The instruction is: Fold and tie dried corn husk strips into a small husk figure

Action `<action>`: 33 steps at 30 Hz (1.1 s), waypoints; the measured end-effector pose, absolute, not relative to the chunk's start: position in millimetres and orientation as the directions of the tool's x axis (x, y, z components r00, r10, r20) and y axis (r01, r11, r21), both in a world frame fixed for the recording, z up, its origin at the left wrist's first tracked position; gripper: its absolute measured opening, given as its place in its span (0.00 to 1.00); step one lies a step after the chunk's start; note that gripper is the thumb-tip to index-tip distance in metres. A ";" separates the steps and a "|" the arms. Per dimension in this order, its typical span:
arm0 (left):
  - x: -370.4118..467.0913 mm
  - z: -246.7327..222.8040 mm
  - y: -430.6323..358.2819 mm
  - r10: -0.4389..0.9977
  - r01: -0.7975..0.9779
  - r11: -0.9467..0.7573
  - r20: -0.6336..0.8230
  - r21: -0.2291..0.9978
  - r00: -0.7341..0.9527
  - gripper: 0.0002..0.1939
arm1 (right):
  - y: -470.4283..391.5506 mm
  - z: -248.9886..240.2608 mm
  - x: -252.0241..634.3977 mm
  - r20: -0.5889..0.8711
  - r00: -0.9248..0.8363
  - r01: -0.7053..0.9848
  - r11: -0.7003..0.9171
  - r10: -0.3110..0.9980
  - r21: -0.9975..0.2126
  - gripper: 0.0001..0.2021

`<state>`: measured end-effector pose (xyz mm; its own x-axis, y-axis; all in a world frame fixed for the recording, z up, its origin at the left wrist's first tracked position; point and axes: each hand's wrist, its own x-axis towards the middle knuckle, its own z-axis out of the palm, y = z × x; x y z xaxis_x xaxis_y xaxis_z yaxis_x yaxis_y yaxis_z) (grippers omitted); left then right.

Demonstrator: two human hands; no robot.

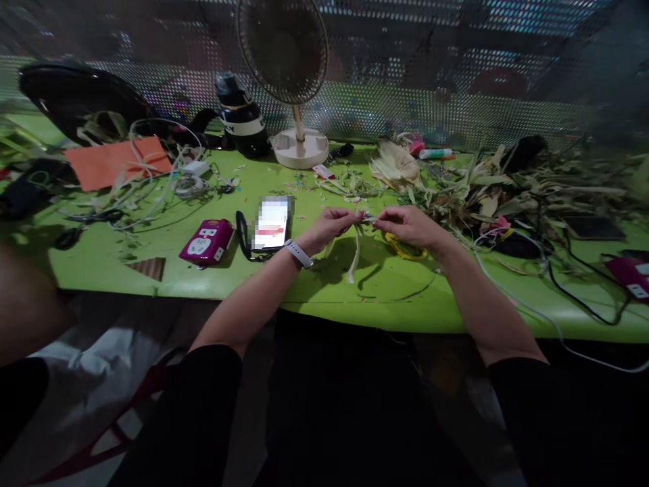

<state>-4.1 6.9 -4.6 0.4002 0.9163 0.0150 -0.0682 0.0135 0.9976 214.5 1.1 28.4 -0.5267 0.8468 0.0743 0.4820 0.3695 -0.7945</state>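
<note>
Over the front of the green table, my left hand (330,226) and my right hand (404,224) are close together, fingertips pinched. Between them is a thin pale strip of dried husk (354,260), which looks like corn husk. One tail of it hangs below my left fingers, and its upper part is small and partly hidden by the fingertips. Under my right hand lies a yellow curved object (410,253), mostly covered, so its kind is unclear. A thin dark strand (416,289) rests on the table nearby.
A phone (271,223) and a purple socket block (207,241) lie to the left. Behind stand a fan (300,147) and a black bottle (243,118). Piled husks (487,189) and cables (517,297) spread on the right. Another person's arm (30,304) is at far left.
</note>
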 end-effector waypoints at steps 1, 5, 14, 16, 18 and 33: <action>-4.4 -2.8 5.8 0.912 -0.044 0.001 0.017 0.999 0.409 0.21 | 1.6 27.5 214.3 0.092 -0.505 0.463 0.359 0.858 -0.810 0.24; -5.2 1.7 2.8 0.883 0.022 -0.031 0.017 0.999 0.469 0.17 | 4.4 23.2 213.4 0.070 -0.468 0.403 0.284 0.881 -0.870 0.26; -6.3 1.3 4.2 0.819 0.023 -0.070 0.045 0.997 0.572 0.12 | 14.5 13.0 218.4 0.296 -0.432 0.439 0.485 0.852 -0.756 0.22; -6.4 1.7 3.5 0.806 0.061 -0.059 0.012 0.996 0.591 0.13 | 15.7 10.0 218.5 0.314 -0.433 0.468 0.508 0.845 -0.723 0.23; -5.3 0.9 2.9 0.805 0.075 -0.015 -0.032 0.997 0.593 0.13 | 15.3 8.7 217.4 0.367 -0.423 0.513 0.553 0.829 -0.657 0.23; 3.2 -3.6 1.7 0.950 -0.255 0.087 -0.003 0.963 0.312 0.13 | -8.3 14.3 196.6 0.157 -0.492 0.642 0.479 0.856 -0.599 0.21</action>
